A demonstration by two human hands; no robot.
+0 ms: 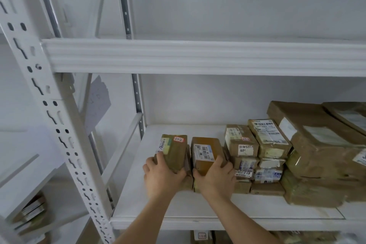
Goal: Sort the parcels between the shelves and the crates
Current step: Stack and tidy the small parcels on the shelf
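Observation:
Two small brown taped parcels sit side by side on the white shelf board [178, 210]. My left hand [161, 177] grips the near end of the left parcel [175, 151], which carries a red-edged handwritten sticker. My right hand [214, 178] grips the near end of the orange-brown parcel [205, 153] with a white barcode label. Each of the two rests on top of another parcel that is mostly hidden by my hands. Right of them stand two stacks of small labelled parcels [255, 152].
Large brown wrapped parcels [320, 154] are piled at the shelf's right end. The upper shelf beam [198, 56] runs overhead. A perforated white upright [59, 134] stands at left, with flat parcels [29, 214] on a neighbouring lower shelf. More parcels [202, 236] show below.

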